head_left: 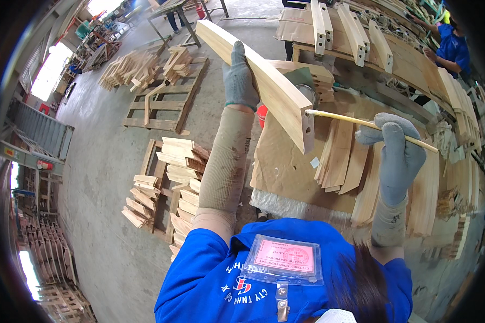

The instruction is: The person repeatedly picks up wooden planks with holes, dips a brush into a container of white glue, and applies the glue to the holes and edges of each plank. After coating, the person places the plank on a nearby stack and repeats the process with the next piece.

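Note:
My left hand [241,81], in a grey glove, is closed around a long pale wooden board [279,89] and holds it up at a slant. The board's near end is cut at an angle and has dark round holes in it. My right hand [396,153], also gloved, pinches a thin yellowish stick [347,118] between thumb and fingers. The stick's whitish tip touches the board's end at one of the holes. Whether the tip goes into the hole, I cannot tell.
Cardboard [285,156] covers the work surface below, with flat wooden pieces [342,156] on its right. Behind the board stands a can [309,96] beside a red container [262,115]. Pallets [164,116] of wood pieces lie left. At the far right, another person [451,48] works beside a board-laden table.

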{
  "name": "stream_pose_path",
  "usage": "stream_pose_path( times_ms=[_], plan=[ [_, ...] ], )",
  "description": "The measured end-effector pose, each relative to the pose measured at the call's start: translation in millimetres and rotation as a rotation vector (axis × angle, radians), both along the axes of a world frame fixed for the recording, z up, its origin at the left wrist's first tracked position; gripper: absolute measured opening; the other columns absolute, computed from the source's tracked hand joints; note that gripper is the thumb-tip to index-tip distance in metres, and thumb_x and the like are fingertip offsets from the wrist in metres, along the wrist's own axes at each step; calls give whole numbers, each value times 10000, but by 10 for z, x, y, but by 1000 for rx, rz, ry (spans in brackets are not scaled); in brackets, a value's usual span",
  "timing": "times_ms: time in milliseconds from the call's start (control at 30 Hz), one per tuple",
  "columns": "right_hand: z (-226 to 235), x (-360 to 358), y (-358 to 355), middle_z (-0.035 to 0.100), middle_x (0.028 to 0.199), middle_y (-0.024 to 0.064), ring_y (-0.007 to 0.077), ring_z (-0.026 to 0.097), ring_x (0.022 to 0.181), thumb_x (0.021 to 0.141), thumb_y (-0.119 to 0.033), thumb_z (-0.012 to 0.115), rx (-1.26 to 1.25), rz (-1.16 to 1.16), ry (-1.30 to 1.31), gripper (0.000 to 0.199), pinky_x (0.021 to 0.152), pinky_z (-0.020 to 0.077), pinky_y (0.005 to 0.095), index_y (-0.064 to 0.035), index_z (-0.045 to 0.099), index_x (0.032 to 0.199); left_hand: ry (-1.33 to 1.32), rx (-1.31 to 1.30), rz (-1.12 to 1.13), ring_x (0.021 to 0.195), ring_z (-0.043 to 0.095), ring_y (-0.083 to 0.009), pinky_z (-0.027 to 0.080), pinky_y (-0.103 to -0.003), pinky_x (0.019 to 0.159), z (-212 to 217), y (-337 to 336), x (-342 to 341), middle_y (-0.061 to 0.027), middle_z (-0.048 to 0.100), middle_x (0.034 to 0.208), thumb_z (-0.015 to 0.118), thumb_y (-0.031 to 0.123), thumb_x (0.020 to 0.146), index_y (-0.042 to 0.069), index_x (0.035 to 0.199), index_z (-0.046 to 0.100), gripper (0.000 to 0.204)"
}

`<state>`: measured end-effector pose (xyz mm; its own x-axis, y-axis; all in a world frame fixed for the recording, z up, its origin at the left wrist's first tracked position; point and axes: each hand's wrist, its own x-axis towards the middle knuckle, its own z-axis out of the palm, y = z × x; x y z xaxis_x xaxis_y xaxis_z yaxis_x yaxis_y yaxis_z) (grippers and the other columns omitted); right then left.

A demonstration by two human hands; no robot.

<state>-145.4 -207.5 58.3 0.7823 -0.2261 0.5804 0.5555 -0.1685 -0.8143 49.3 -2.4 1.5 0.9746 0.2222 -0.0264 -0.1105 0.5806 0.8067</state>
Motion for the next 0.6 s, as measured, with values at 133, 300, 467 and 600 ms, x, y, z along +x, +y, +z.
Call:
stream_pose_path(
  times_ms=[133,300,467,600],
  plan=[
    [-41,-43,-14,637,732,110,167,637,612,881,-39,509,-4,-93,-6,124,567,527,260,55,590,895,-8,-16,-2,644,584,-150,513,-293,568,-21,10,16,-55,559,749,573,422,848,60,956,521,382],
    [24,-125,-114,638,744,110,158,637,618,880,-33,509,-16,-68,43,124,568,529,249,55,596,875,-34,-6,-24,648,590,-157,519,-291,577,-24,42,9,-56,560,752,562,439,849,57,980,515,406],
    [-8,-42,-43,635,729,98,139,636,630,878,-36,524,-27,103,70,117,581,526,236,52,600,874,0,1,-19,650,593,-162,521,-292,584,-13,9,-11,-57,562,757,561,448,846,52,993,511,425],
    [40,-55,-27,639,729,90,131,638,642,880,-37,528,-180,81,35,114,591,523,228,44,608,890,1,-8,-18,654,592,-170,527,-300,571,12,16,-16,-67,548,774,577,426,841,46,997,481,422]
  ],
)
